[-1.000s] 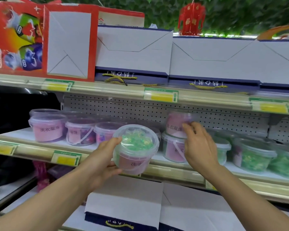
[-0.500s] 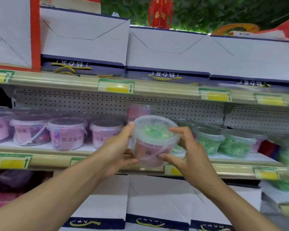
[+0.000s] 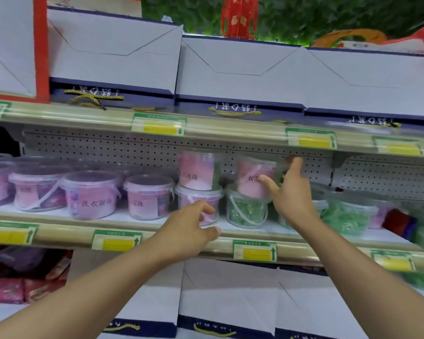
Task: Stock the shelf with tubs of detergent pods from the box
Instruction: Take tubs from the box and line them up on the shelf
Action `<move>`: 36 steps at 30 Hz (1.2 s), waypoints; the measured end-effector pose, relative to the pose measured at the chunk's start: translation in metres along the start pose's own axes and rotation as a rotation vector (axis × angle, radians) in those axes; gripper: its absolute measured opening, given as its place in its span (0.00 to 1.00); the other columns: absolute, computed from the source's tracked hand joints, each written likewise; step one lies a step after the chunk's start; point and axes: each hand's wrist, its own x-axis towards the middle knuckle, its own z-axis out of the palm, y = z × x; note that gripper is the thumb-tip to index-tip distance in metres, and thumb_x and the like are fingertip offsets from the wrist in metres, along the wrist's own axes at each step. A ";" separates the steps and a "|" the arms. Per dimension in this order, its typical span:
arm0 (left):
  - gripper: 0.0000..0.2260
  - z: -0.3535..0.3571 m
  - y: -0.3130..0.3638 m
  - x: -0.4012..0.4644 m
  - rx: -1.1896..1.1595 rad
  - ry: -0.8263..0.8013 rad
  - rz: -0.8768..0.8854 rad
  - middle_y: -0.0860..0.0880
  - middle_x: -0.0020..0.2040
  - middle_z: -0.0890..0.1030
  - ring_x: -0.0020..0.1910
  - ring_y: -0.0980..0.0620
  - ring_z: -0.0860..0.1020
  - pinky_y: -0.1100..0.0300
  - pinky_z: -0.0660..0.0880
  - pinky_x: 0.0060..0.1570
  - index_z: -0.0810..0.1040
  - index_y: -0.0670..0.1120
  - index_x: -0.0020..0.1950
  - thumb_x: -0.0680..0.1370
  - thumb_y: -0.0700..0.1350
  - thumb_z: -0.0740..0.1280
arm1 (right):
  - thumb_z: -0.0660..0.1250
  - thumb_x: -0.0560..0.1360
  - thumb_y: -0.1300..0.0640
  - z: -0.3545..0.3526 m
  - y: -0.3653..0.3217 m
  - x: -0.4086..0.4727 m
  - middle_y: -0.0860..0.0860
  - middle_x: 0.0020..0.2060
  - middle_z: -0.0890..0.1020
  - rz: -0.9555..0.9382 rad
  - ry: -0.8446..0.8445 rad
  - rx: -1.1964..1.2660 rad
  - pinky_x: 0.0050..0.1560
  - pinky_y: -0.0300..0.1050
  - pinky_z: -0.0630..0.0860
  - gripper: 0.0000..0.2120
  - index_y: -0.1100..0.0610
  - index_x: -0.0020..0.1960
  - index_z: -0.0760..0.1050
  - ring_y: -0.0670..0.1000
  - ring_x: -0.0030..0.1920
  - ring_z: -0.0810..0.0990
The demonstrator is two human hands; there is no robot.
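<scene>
Our right hand [image 3: 288, 192] is spread open with its fingers against the side of the pink-labelled tub [image 3: 255, 177], which sits tilted on top of a green-pod tub [image 3: 246, 209] near the front edge of the shelf [image 3: 59, 231]. Our left hand [image 3: 194, 225] is loosely curled and holds nothing, just in front of the lower pink tub [image 3: 198, 204]. These tubs look light, stiff and smooth-walled, so we judge the top one could slide off its lid; gripping around the wall under the rim seems safest.
</scene>
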 end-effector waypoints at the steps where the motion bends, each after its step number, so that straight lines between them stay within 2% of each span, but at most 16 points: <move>1: 0.15 0.001 -0.002 -0.001 0.022 0.003 0.012 0.50 0.60 0.74 0.53 0.53 0.74 0.59 0.73 0.54 0.72 0.54 0.61 0.75 0.50 0.68 | 0.67 0.75 0.53 0.002 0.000 -0.001 0.61 0.52 0.75 -0.002 0.007 -0.008 0.43 0.50 0.72 0.31 0.57 0.70 0.53 0.59 0.46 0.76; 3: 0.17 0.003 -0.004 -0.003 0.059 -0.001 0.025 0.51 0.61 0.74 0.53 0.54 0.74 0.61 0.73 0.53 0.71 0.54 0.63 0.75 0.49 0.68 | 0.67 0.75 0.59 0.008 0.002 -0.010 0.61 0.65 0.67 -0.112 0.029 -0.107 0.45 0.52 0.74 0.30 0.54 0.70 0.54 0.60 0.47 0.76; 5: 0.18 0.007 -0.007 -0.004 0.097 -0.006 0.029 0.51 0.61 0.74 0.56 0.54 0.73 0.61 0.71 0.56 0.70 0.54 0.64 0.76 0.49 0.67 | 0.67 0.75 0.62 0.014 0.005 -0.018 0.61 0.68 0.61 -0.240 0.002 -0.286 0.38 0.49 0.71 0.29 0.52 0.70 0.57 0.61 0.43 0.76; 8: 0.19 0.013 -0.007 -0.006 0.116 -0.015 0.013 0.50 0.61 0.74 0.59 0.54 0.72 0.61 0.69 0.58 0.69 0.54 0.65 0.76 0.50 0.67 | 0.65 0.75 0.61 0.021 0.011 -0.019 0.61 0.70 0.58 -0.288 -0.078 -0.417 0.37 0.49 0.71 0.30 0.50 0.71 0.57 0.63 0.52 0.76; 11: 0.19 0.021 -0.005 -0.009 0.137 -0.006 0.003 0.49 0.63 0.74 0.61 0.53 0.72 0.61 0.69 0.59 0.68 0.53 0.66 0.76 0.49 0.67 | 0.65 0.75 0.58 0.025 0.014 -0.021 0.60 0.69 0.59 -0.287 -0.161 -0.439 0.44 0.52 0.75 0.27 0.52 0.71 0.58 0.63 0.57 0.75; 16: 0.20 0.035 -0.002 -0.022 0.149 0.021 -0.036 0.50 0.62 0.74 0.58 0.53 0.73 0.59 0.72 0.58 0.68 0.53 0.67 0.76 0.49 0.67 | 0.65 0.76 0.54 0.011 0.023 -0.042 0.57 0.70 0.62 -0.374 -0.211 -0.380 0.62 0.52 0.68 0.27 0.56 0.71 0.60 0.58 0.67 0.67; 20: 0.20 0.060 -0.006 -0.045 0.161 0.041 -0.083 0.49 0.63 0.74 0.60 0.52 0.72 0.60 0.70 0.56 0.67 0.52 0.67 0.77 0.48 0.66 | 0.64 0.77 0.53 -0.009 0.042 -0.086 0.52 0.69 0.66 -0.469 -0.396 -0.285 0.62 0.46 0.67 0.25 0.55 0.72 0.61 0.54 0.67 0.66; 23: 0.21 0.090 -0.016 -0.069 0.243 0.033 -0.122 0.50 0.63 0.74 0.61 0.51 0.73 0.57 0.72 0.57 0.66 0.52 0.69 0.77 0.49 0.65 | 0.62 0.78 0.51 -0.014 0.069 -0.128 0.51 0.68 0.67 -0.459 -0.577 -0.289 0.57 0.48 0.70 0.23 0.53 0.71 0.63 0.54 0.64 0.70; 27: 0.19 0.140 -0.040 -0.104 0.298 -0.031 -0.201 0.51 0.59 0.75 0.51 0.50 0.75 0.52 0.75 0.52 0.67 0.53 0.67 0.77 0.50 0.65 | 0.61 0.78 0.50 -0.005 0.118 -0.182 0.50 0.65 0.69 -0.393 -0.762 -0.328 0.51 0.49 0.73 0.21 0.52 0.69 0.63 0.54 0.60 0.73; 32: 0.18 0.201 -0.078 -0.146 0.360 -0.183 -0.289 0.50 0.61 0.75 0.58 0.49 0.74 0.53 0.74 0.54 0.68 0.52 0.67 0.77 0.50 0.64 | 0.63 0.76 0.51 0.010 0.177 -0.242 0.52 0.63 0.71 -0.288 -0.900 -0.325 0.52 0.50 0.73 0.20 0.53 0.66 0.66 0.57 0.60 0.74; 36: 0.18 0.241 -0.112 -0.178 0.344 -0.298 -0.363 0.48 0.60 0.75 0.58 0.48 0.75 0.55 0.73 0.53 0.68 0.50 0.67 0.78 0.49 0.63 | 0.64 0.76 0.53 0.019 0.216 -0.287 0.53 0.63 0.71 -0.185 -1.000 -0.326 0.52 0.50 0.72 0.20 0.54 0.67 0.66 0.58 0.61 0.74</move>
